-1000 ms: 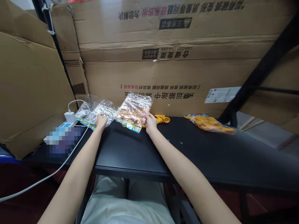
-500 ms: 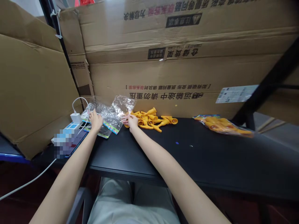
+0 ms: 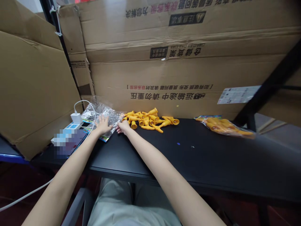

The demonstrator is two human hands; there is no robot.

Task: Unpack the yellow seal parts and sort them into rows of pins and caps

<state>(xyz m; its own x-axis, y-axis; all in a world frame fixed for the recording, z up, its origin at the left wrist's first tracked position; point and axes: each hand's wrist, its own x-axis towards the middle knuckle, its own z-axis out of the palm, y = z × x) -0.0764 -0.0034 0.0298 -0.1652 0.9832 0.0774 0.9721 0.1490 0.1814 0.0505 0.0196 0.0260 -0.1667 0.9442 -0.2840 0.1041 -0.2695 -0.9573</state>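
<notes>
Clear plastic bags (image 3: 110, 113) with bright printed strips lie crumpled at the left of the black table. My left hand (image 3: 102, 125) rests on them, palm down, fingers spread. At the bags' right edge, my right hand (image 3: 123, 127) has its fingers bent and closed on the clear plastic; the exact grip is partly hidden. Just right of that hand is a loose pile of yellow plastic pieces (image 3: 154, 118), with cup-shaped ends and forked, horn-like parts.
A filled clear bag of yellow pieces (image 3: 223, 126) lies at the right, near a black metal post (image 3: 249, 116). A power strip (image 3: 72, 126) with a white charger (image 3: 76, 118) and cable stands left, beside a phone-like device (image 3: 77, 139). Cardboard (image 3: 174, 72) walls the back.
The raised clear bag has come down flatter onto the others. My right hand has moved left, away from the yellow pile, and my left hand has shifted right, its fingers spreading.
</notes>
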